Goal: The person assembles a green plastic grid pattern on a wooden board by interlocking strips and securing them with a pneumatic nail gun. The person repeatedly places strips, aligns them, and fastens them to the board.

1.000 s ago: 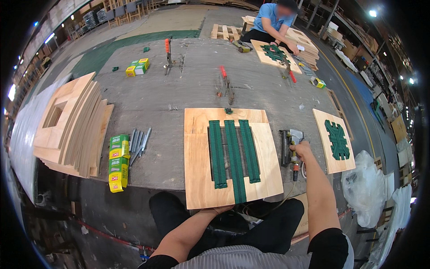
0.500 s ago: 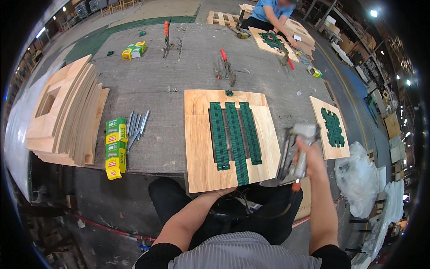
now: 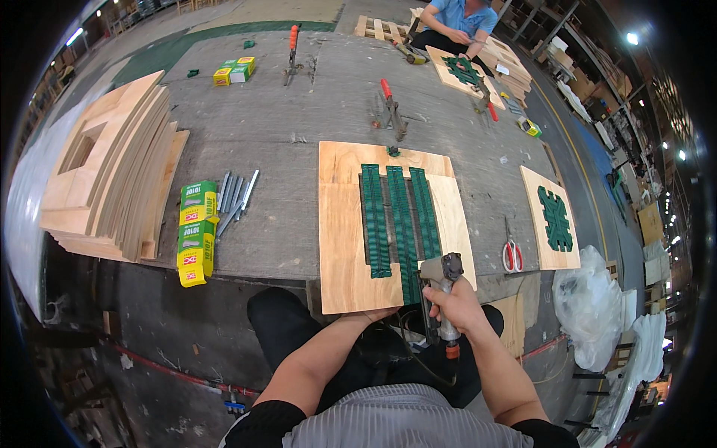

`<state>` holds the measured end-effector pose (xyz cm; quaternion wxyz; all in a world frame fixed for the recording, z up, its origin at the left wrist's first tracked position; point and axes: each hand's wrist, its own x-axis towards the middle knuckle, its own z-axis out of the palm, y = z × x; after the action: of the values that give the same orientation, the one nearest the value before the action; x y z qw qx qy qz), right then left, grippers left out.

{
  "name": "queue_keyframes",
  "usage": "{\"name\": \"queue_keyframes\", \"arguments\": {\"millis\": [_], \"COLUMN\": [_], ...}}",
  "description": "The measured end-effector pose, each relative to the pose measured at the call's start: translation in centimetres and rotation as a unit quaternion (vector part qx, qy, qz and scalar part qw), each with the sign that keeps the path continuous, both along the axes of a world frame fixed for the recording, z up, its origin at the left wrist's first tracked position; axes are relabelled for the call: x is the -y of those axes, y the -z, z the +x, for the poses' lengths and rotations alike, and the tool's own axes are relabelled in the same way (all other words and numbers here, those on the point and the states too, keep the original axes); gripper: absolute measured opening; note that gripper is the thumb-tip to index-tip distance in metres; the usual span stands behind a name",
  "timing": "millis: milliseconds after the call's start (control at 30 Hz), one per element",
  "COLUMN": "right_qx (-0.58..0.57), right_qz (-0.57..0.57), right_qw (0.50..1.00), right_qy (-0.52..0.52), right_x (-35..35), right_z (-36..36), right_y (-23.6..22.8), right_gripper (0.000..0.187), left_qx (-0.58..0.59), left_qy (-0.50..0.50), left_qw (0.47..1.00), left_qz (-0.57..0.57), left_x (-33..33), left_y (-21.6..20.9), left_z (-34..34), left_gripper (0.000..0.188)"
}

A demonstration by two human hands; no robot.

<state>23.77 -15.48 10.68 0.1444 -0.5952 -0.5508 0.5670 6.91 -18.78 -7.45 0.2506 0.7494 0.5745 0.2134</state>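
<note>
In front of me lies a wooden panel [image 3: 342, 216] with a rectangular opening crossed by several green elastic webbing straps [image 3: 401, 216]. The middle strap runs down to the panel's near edge. My right hand [image 3: 461, 305] is wrapped round the handle of a pneumatic staple gun [image 3: 442, 269], whose head rests over the lower end of that strap; whether its nose touches is hidden. My left hand [image 3: 366, 316] reaches under the panel's near edge beside the strap end, its fingers hidden below the wood.
Stacked wooden panels [image 3: 104, 179] stand left, near staple boxes [image 3: 196, 231] and metal staple strips [image 3: 234, 198]. Red-handled scissors [image 3: 512, 255] and a webbed panel [image 3: 554, 216] lie right. A red-handled toggle clamp [image 3: 390, 108] stands beyond my panel. Across the table, a person [image 3: 464, 26] sits by another webbed panel [image 3: 452, 67].
My right hand has brought the staple gun left, from beside the panel to the middle strap's near end. The scissors now show where it was. The person opposite has drawn back a hand.
</note>
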Motion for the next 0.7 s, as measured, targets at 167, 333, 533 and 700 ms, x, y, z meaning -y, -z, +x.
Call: {"name": "queue_keyframes", "arguments": {"millis": [167, 333, 533, 700], "right_qx": [-0.001, -0.007, -0.007, -0.019], "right_qz": [0.005, 0.009, 0.007, 0.009], "right_qw": [1.000, 1.000, 1.000, 0.999], "right_qy": [0.008, 0.012, 0.030, 0.026], "right_x": [0.5, 0.6, 1.1, 1.5], "right_z": [-0.2, -0.4, -1.0, -1.6], "right_y": [0.3, 0.6, 1.0, 1.4], "right_gripper": [0.027, 0.026, 0.026, 0.026], "left_qx": [0.000, 0.000, 0.001, -0.001], "left_qy": [0.001, 0.002, 0.001, -0.001], "left_qw": [1.000, 1.000, 1.000, 1.000], "left_qz": [-0.005, -0.009, -0.012, -0.015], "left_x": [0.1, 0.1, 0.1, 0.1], "left_y": [0.0, -0.1, -0.3, -0.4], "left_z": [0.2, 0.2, 0.2, 0.0], "left_gripper": [0.049, 0.049, 0.049, 0.049]}}
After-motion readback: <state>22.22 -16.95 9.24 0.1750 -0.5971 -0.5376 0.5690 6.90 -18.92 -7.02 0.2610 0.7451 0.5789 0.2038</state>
